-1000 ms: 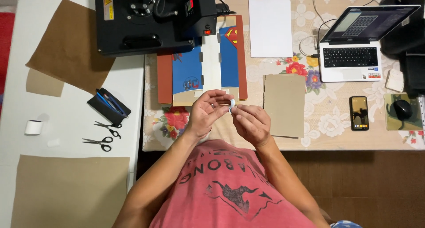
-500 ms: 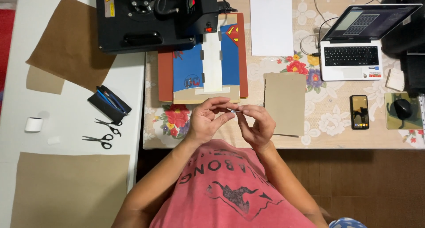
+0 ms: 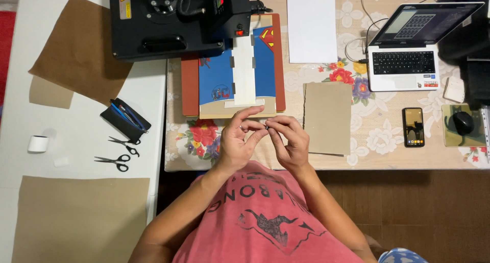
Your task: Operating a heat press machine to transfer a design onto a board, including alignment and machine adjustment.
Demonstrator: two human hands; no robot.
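Observation:
My left hand (image 3: pixel 236 140) and my right hand (image 3: pixel 290 141) meet fingertip to fingertip just above the table's front edge. Together they pinch a tiny item (image 3: pixel 265 124), too small to identify. My left hand's other fingers are spread. Just beyond the hands lies a blue printed sheet (image 3: pixel 217 76) with a white strip (image 3: pixel 244 69) down its middle, resting on a red-brown pad (image 3: pixel 190 87) under a black heat press (image 3: pixel 173 20). A grey-brown card (image 3: pixel 328 117) lies to the right of my right hand.
On the flowered tablecloth (image 3: pixel 377 140) are a white sheet (image 3: pixel 311 28), a laptop (image 3: pixel 406 58), a phone (image 3: pixel 413 126) and a mouse (image 3: pixel 463 122). The white table on the left holds brown paper sheets (image 3: pixel 76 217), two scissors (image 3: pixel 118 153), a pencil case (image 3: pixel 125 120) and a tape roll (image 3: pixel 38 143).
The small white bit seen between my fingers a second ago is mostly hidden now. My fingertips have drawn closer together and my left fingers have spread.

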